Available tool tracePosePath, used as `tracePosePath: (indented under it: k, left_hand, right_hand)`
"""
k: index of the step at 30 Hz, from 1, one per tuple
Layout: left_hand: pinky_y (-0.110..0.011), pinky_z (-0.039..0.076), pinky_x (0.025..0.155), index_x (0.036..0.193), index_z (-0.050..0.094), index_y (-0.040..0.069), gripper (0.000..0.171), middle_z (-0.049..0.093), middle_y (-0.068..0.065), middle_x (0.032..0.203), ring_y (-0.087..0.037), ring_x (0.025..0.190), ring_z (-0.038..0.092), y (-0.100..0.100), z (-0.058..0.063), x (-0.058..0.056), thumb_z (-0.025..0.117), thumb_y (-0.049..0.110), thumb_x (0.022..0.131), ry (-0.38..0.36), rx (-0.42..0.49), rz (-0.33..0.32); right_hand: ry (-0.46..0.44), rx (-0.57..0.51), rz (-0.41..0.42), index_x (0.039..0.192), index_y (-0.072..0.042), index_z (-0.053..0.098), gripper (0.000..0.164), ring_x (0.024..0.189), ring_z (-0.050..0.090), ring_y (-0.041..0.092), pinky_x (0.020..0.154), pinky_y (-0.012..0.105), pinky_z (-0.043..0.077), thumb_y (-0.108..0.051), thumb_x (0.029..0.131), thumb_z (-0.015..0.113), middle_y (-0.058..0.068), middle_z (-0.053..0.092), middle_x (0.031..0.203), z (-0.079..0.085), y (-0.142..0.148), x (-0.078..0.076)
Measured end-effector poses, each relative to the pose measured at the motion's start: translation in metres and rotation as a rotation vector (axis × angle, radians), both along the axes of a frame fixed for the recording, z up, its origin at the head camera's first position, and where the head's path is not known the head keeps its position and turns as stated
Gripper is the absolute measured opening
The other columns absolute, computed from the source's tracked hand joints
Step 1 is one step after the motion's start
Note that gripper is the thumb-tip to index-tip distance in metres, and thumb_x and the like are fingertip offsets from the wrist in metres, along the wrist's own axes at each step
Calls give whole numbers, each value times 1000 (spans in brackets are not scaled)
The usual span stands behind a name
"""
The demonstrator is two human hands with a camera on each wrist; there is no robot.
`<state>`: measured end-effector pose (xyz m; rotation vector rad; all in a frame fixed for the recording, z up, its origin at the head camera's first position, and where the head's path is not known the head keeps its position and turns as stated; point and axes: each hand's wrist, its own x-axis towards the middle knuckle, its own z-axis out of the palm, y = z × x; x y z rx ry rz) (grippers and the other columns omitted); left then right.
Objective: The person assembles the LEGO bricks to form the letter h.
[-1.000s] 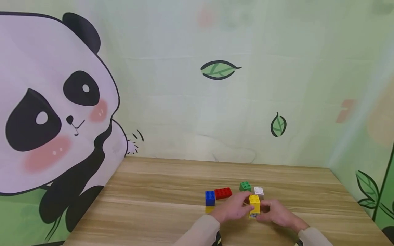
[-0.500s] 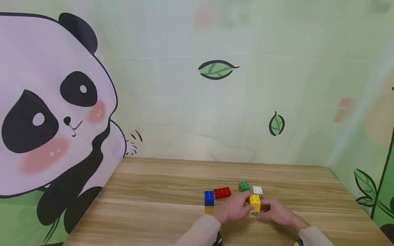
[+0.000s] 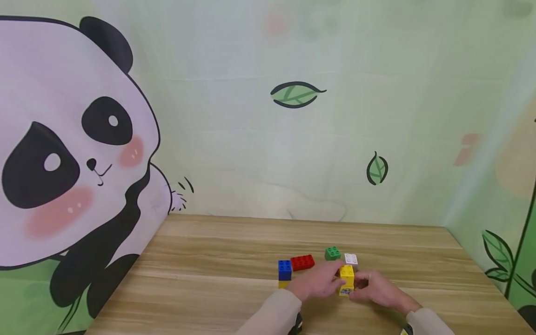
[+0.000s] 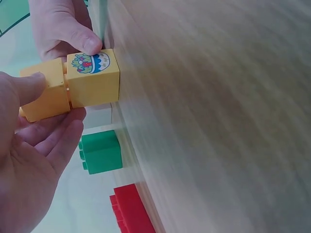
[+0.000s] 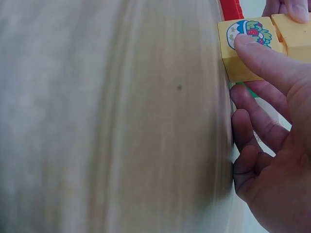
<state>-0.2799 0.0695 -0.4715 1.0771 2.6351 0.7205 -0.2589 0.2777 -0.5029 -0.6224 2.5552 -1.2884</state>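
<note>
Two yellow toy building bricks stand one on top of the other on the wooden table. The plain upper brick [image 3: 346, 271] is pinched between thumb and fingers of my left hand [image 3: 320, 280]. A printed picture of a bowl of food marks the lower brick [image 4: 93, 80], which my right hand [image 3: 378, 291] holds with the thumb on the printed face. In the left wrist view a narrow gap shows between the two bricks. How far the studs are pressed in is hard to tell.
Behind the hands sit a green brick [image 3: 332, 253] and a white brick [image 3: 351, 259], partly hidden. To the left lies a long red brick [image 3: 302, 262], beside a blue brick [image 3: 284, 270] on top of a yellow brick [image 3: 284, 284]. A panda-print backdrop [image 3: 234, 139] rises behind the table.
The head view has shifted slightly. Both hands keep their hold on the yellow bricks, with no other visible movement.
</note>
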Motion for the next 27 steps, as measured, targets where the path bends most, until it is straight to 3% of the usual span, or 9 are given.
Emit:
tracePosePath:
  k: [6, 20, 27]
  left_hand:
    - [-15, 45, 71, 123, 49, 18, 31, 56, 11, 95, -1, 76, 50, 3, 2, 0, 54, 33, 96, 48, -41, 4]
    - [-15, 45, 73, 127, 47, 19, 35, 58, 9, 99, -2, 77, 50, 6, 6, -1, 53, 35, 96, 116, -119, -26]
    - [-14, 45, 71, 129, 46, 18, 37, 58, 9, 98, -2, 75, 51, 6, 6, -1, 53, 34, 96, 91, -99, -24]
  right_hand:
    - [23, 1, 7, 99, -6, 69, 23, 75, 53, 11, 64, 23, 44, -18, 81, 75, 1, 65, 87, -2, 0, 0]
    - [38, -33, 36, 98, -5, 69, 21, 75, 54, 9, 64, 23, 45, -16, 81, 74, 2, 67, 88, -4, 3, -1]
    - [59, -27, 40, 96, -5, 69, 20, 75, 56, 8, 65, 23, 46, -17, 81, 75, 0, 67, 86, -4, 4, -1]
